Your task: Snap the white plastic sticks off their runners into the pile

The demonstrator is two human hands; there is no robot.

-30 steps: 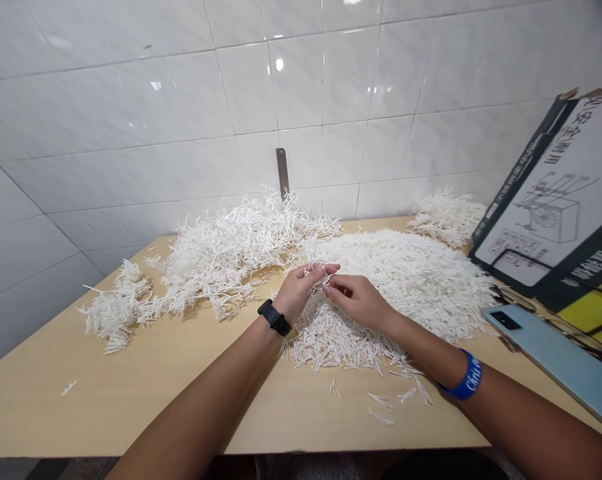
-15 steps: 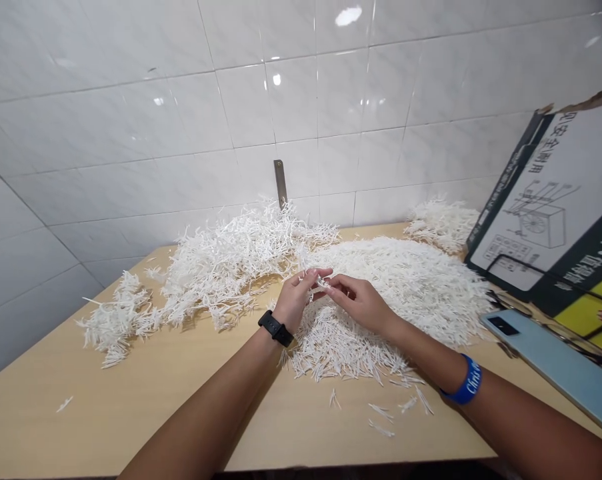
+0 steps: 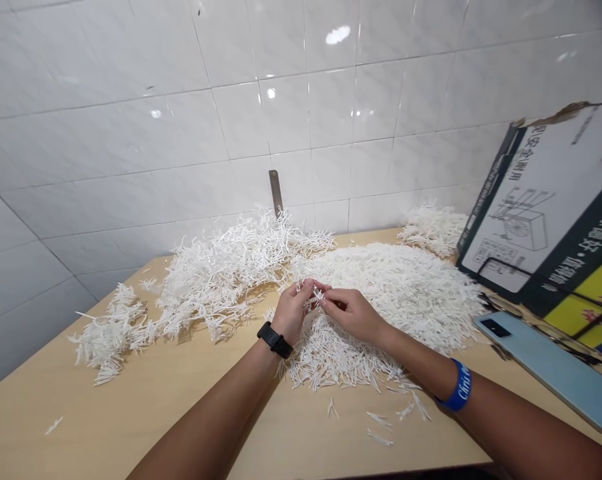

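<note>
My left hand (image 3: 291, 310), below which a black watch is worn, pinches a small white branched plastic piece (image 3: 319, 296). From the other side the fingers of my right hand (image 3: 355, 313) close on the same piece. Both hands are over the near left edge of a broad, dense pile of small white pieces (image 3: 405, 287). To the left lies a looser, taller heap of white branched pieces (image 3: 225, 260). Several single pieces (image 3: 379, 419) lie scattered in front of the dense pile. My fingers partly hide the held piece.
A printed cardboard box (image 3: 541, 207) with a torn top leans at the right. In front of it lie a light blue phone (image 3: 555, 373) and glasses (image 3: 565, 339). A metal ruler (image 3: 275, 192) stands against the tiled wall. Smaller white clumps sit at far left (image 3: 113, 333) and back right (image 3: 433, 229).
My two hands have come slightly closer together and still hold a white piece between them. The whole view has shifted a little; the piles look the same.
</note>
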